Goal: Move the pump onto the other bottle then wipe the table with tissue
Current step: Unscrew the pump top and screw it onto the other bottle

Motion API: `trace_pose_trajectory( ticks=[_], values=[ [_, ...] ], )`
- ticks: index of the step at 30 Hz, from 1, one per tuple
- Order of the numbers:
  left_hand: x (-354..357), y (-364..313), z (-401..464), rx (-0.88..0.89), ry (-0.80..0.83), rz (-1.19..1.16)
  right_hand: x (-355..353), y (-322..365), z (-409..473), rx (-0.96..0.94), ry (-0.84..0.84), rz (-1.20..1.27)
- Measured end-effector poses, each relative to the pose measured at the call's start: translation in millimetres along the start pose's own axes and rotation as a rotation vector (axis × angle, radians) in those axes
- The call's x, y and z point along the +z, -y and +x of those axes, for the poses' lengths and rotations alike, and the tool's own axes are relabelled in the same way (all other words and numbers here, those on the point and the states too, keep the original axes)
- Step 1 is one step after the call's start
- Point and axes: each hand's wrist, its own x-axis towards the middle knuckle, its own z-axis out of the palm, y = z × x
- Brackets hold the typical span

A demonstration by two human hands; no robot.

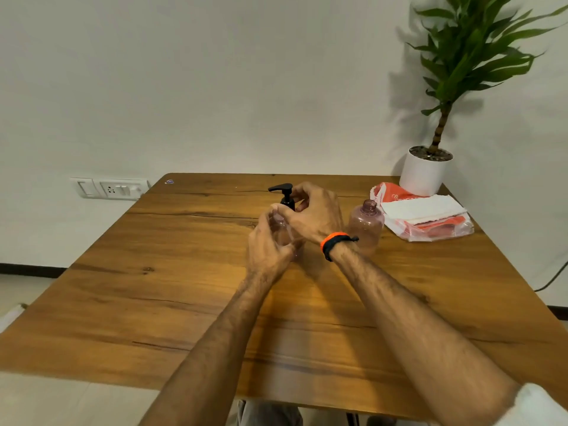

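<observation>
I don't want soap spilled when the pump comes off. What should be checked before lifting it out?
1. Left hand grips the clear bottle: ok.
2. Right hand holds the black pump at its collar: ok.
3. Collar fully unscrewed: cannot tell, fingers hide it.
4. Pink bottle stands upright with open neck, close to the right: ok.
5. Tissue pack within reach on the table: ok.
6. Liquid level in the clear bottle: cannot tell.
</observation>
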Motion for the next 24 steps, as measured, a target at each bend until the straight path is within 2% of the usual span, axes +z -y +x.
trace_pose_trajectory(
  ticks=[7,18,21,24],
  values=[
    [3.7,4.7,1.3,-0.020,-0.017,0.004,9.7,2.6,4.6,0.067,-0.082,0.063],
    [6.8,4.6,3.8,-0.071,-0.031,0.033,-3.1,-5.9,14.8,0.026,0.149,0.204],
    [6.5,5.1,3.5,-0.072,-0.033,0.041,-1.2,-4.9,13.1,0.026,0.148,0.194],
    [6.3,4.6,3.4,-0.079,-0.022,0.047,1.3,-1.0,9.3,0.040,0.074,0.136]
  ],
)
